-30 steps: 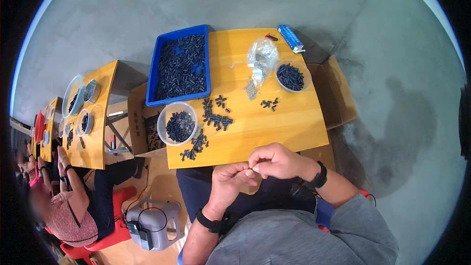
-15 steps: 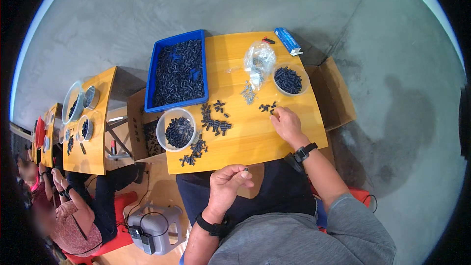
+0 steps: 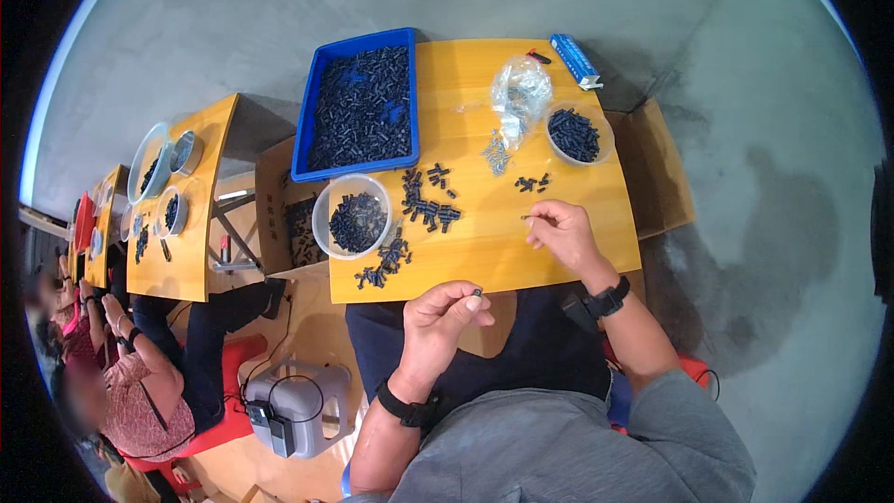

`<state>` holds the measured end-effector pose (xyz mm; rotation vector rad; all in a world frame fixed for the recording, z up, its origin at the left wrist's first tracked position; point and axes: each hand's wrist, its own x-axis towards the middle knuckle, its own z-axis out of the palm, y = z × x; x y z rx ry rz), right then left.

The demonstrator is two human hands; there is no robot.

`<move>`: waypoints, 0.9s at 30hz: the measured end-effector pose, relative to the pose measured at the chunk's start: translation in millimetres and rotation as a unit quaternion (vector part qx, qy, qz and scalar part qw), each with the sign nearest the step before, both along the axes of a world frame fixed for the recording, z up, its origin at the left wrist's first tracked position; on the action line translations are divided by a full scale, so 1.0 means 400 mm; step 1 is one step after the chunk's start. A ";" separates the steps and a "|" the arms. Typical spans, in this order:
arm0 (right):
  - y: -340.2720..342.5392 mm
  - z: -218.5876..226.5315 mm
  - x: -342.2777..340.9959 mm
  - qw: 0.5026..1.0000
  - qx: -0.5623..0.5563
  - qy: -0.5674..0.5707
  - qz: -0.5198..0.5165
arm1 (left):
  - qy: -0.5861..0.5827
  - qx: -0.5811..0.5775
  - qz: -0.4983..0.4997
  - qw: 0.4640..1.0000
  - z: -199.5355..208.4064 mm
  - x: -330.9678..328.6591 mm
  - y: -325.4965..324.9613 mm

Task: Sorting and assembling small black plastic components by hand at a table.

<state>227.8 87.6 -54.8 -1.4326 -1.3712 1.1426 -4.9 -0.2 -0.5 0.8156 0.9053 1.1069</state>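
Observation:
My left hand [image 3: 434, 324] is in front of the table's near edge, thumb and forefinger pinched on a small dark tubular piece [image 3: 477, 292]. My right hand [image 3: 568, 235] hovers over the right part of the tabletop, its fingertips closed on a small thin piece [image 3: 526, 217] whose kind is too small to tell. Just beyond it lies a little group of short black pieces [image 3: 533, 183]. Left of that, more black pieces [image 3: 430, 211] are spread on the yellow table [image 3: 503, 256]. Small silvery pins or screws [image 3: 495, 153] lie in a heap farther back.
A blue tray [image 3: 416, 135] full of black pieces stands at the back left. Clear tubs, one near left [image 3: 319, 224] and one right [image 3: 610, 142], hold black pieces. A plastic bag [image 3: 521, 88] and blue box [image 3: 575, 61] lie behind. Cardboard boxes flank the table; people sit leftward.
My right hand has drawn back toward me from the small group of black pieces, with a small thin piece between its fingertips. My left hand still pinches its dark piece. The view has shifted slightly.

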 end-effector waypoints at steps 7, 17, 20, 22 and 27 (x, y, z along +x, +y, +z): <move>-0.088 0.219 -0.099 0.980 0.050 0.138 0.138 | 0.001 0.014 0.006 1.000 0.009 0.001 -0.004; -0.127 0.259 -0.147 0.967 0.162 0.055 0.191 | -0.023 0.035 0.004 0.999 0.023 0.003 -0.007; -0.126 0.262 -0.147 0.965 0.176 0.037 0.193 | -0.021 0.034 -0.001 0.999 0.024 0.002 -0.006; -0.122 0.264 -0.147 0.962 0.189 0.025 0.196 | -0.027 0.032 -0.003 0.999 0.026 0.002 -0.006; -0.121 0.258 -0.149 0.954 0.215 0.019 0.210 | -0.021 0.029 -0.004 0.999 0.025 0.000 -0.005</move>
